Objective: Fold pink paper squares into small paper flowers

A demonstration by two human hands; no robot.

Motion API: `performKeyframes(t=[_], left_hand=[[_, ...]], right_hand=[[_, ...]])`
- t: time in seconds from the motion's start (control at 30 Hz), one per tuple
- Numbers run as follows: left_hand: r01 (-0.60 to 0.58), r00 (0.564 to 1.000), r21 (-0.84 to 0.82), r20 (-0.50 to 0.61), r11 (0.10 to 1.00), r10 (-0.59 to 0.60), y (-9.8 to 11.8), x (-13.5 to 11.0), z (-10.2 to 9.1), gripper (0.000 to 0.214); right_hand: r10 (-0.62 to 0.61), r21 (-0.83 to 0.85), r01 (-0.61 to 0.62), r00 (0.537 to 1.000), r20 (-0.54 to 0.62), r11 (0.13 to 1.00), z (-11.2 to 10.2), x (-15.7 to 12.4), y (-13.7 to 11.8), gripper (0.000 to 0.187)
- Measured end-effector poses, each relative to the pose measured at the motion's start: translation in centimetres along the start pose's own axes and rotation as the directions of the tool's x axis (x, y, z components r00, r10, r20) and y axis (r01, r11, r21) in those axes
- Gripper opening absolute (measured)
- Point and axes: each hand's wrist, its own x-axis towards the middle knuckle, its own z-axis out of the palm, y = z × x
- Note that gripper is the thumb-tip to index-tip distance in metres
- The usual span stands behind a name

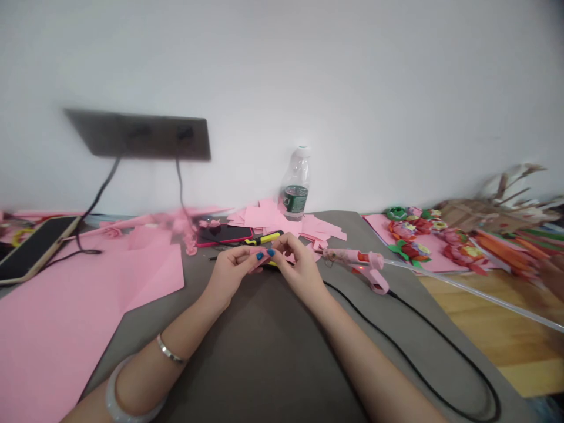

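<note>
Both thumbs meet over a small piece of pink paper (pixel 257 258), pinched between my left hand (pixel 231 271) and my right hand (pixel 300 267). Much of the piece is hidden by the fingers. Just behind my hands lies a yellow and black tool (pixel 267 238), partly covered by them; its kind is unclear. Several cut pink paper pieces (pixel 324 228) are heaped beyond. To the right of my right hand, a pink hot glue gun (pixel 359 258) rests on its side with a small red light showing and a long clear glue stick (pixel 476 295) in its back.
A clear bottle (pixel 296 191) stands against the wall. Large pink sheets (pixel 66 317) cover the left, with a phone (pixel 37 247) on them. Colourful paper flowers (pixel 412 232) lie at right, near another person's blurred hand (pixel 553 275). The glue gun's black cord (pixel 440 326) loops across the right side.
</note>
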Motion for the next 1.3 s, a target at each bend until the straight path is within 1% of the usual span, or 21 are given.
performKeyframes(t=[0.13,0.23,0.3,0.43,0.53,0.63,0.77,0.87,1.03,1.2,1.3], left_hand=[[0.010,1.000,-0.003,0.020,1.000,-0.010,-0.1,0.1,-0.1,0.030],[0.007,0.999,-0.005,0.048,1.000,-0.006,-0.3,0.1,-0.1,0.028],[-0.005,0.998,0.002,0.068,1.000,0.004,-0.3,0.2,-0.2,0.027],[-0.021,0.994,0.025,0.107,0.999,0.018,-0.1,0.2,-0.2,0.027],[-0.020,0.992,0.054,0.124,0.998,0.014,0.2,0.3,-0.2,0.029],[-0.019,0.992,0.072,0.129,0.997,0.009,0.2,0.3,-0.3,0.031],[-0.015,0.995,0.087,0.103,0.996,0.006,0.2,0.3,-0.4,0.028],[0.001,0.997,0.096,0.073,0.995,-0.008,0.1,0.3,-0.4,0.027],[-0.013,1.000,0.105,0.019,0.994,0.011,0.1,0.5,-0.5,0.030],[-0.056,0.998,0.180,-0.008,0.982,0.059,-0.1,0.5,-0.5,0.030],[-0.079,0.997,0.231,-0.008,0.970,0.083,-0.1,0.4,-0.4,0.029]], right_hand=[[0.144,0.097,-0.152,0.986,0.088,0.984,-0.1,0.2,0.4,0.013],[0.193,0.177,-0.211,0.975,0.113,0.961,-0.4,0.4,1.0,0.019],[0.197,0.200,-0.216,0.974,0.108,0.956,-0.6,0.5,1.3,0.021],[0.190,0.182,-0.207,0.976,0.106,0.961,-1.1,0.7,1.6,0.021],[0.202,0.183,-0.220,0.973,0.112,0.958,-1.2,0.7,1.6,0.023],[0.185,0.187,-0.202,0.977,0.102,0.961,-1.2,0.7,1.4,0.026],[0.149,0.131,-0.163,0.983,0.108,0.978,-1.2,0.6,0.9,0.029],[0.146,0.122,-0.162,0.980,0.134,0.979,-1.2,0.6,0.9,0.028],[0.199,0.229,-0.242,0.961,0.194,0.943,-1.0,0.6,1.4,0.025],[0.212,0.308,-0.255,0.963,0.167,0.917,-0.3,0.4,1.5,0.031],[0.228,0.315,-0.282,0.953,0.198,0.906,-0.1,0.4,1.4,0.033]])
